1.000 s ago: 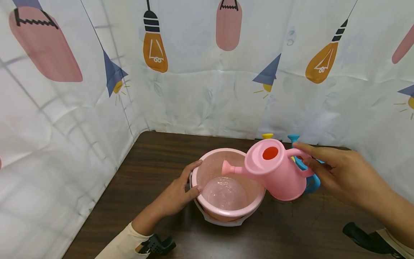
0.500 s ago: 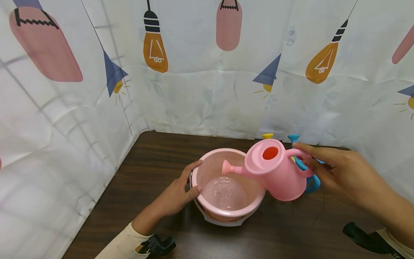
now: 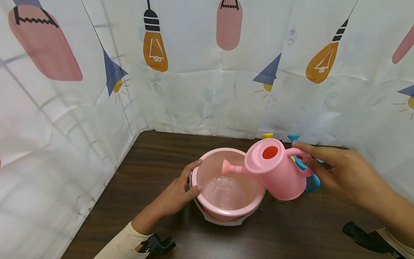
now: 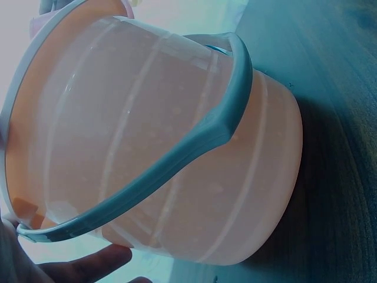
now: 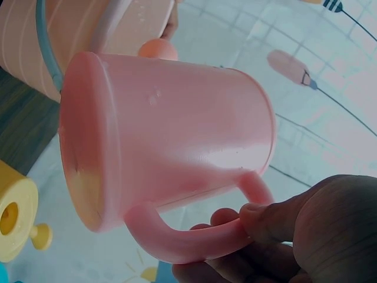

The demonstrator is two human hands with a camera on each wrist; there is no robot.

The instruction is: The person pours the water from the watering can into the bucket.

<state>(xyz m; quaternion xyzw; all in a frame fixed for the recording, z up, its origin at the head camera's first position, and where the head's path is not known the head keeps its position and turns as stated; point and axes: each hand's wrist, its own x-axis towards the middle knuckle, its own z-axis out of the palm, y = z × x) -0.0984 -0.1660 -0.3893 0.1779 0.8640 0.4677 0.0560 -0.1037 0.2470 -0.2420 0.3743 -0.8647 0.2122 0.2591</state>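
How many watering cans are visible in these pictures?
3: the pink can in the right hand, plus a blue can and a yellow can behind it, both partly hidden; others could be fully hidden.

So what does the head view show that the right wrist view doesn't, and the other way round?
Only the head view shows the red opening of the pink can and the liquid in the bucket.

Only the right wrist view shows the pink can's base and the hole in the yellow can.

Both show the right hand holding the pink can's handle, plus the bucket, part of the yellow can, the left hand, table and printed sheet.
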